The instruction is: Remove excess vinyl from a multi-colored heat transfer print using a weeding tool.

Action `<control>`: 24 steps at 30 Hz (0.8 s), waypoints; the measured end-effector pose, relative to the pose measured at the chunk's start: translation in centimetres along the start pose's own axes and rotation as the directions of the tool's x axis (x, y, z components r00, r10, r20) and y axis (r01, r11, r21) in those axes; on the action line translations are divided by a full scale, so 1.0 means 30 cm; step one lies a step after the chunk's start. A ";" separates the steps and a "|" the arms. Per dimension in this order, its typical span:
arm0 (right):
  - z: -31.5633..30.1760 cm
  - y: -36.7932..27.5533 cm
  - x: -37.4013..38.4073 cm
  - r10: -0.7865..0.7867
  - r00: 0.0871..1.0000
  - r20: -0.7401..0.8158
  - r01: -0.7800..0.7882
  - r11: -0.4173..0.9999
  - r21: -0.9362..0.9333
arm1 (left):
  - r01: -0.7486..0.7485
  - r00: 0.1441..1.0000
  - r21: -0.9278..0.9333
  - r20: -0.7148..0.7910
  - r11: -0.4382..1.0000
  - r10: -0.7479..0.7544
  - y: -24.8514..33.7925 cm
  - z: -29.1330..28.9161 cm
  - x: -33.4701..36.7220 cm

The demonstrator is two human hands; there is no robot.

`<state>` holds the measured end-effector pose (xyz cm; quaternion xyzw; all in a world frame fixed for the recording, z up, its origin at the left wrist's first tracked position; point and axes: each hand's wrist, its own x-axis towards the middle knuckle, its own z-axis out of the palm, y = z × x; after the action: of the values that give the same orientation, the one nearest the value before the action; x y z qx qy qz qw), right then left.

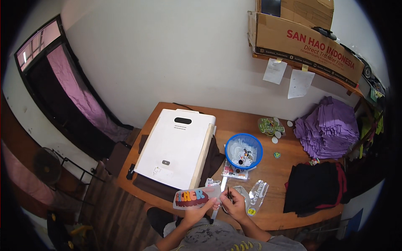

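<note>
At the lower centre of the frame, a seated person's left hand (199, 213) pinches a translucent film piece (191, 198) printed with chunky multicoloured lettering, the thumb lying along its right end. Just beside it, to the right, the right hand (237, 206) is curled around a small dark cutting tool (229, 194), apparently scissors, blades pointing up the frame; whether those blades are apart is too small to tell. The film lies flat-on to the viewer, above the person's lap, near the front edge of a brown wooden table (278, 169). The step in hand looks like handling or trimming this print; a further cut would call for the left fingers to hold the film steady and clear of the blades. Left of centre on the table stands a large white boxy machine (176, 144) with a dark oval slot. At the centre right, a blue basin (258, 144) holds scraps, and below it lies a clear film with silver lettering (258, 192). Toward the right edge, purple cloth (326, 129) is stacked behind folded black cloth (312, 188).
</note>
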<state>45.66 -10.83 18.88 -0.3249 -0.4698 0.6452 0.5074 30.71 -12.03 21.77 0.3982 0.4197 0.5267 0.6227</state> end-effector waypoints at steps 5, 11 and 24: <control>0.013 -0.022 0.000 -0.022 1.000 0.005 0.022 0.999 0.038 | -0.049 0.997 -0.022 -0.061 0.999 0.047 -0.009 0.000 -0.010; -0.005 -0.047 -0.024 0.010 0.999 0.042 -0.010 1.000 -0.005 | -0.053 0.998 -0.053 -0.048 0.997 0.051 -0.009 0.009 -0.014; 0.028 -0.078 -0.098 -0.019 1.000 0.025 0.021 0.993 -0.117 | -0.020 1.000 0.060 0.013 0.998 0.019 -0.034 0.010 -0.015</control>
<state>46.52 -13.79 21.20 -0.3417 -0.5163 0.6152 0.4880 31.29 -12.61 20.96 0.4242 0.4275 0.5174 0.6079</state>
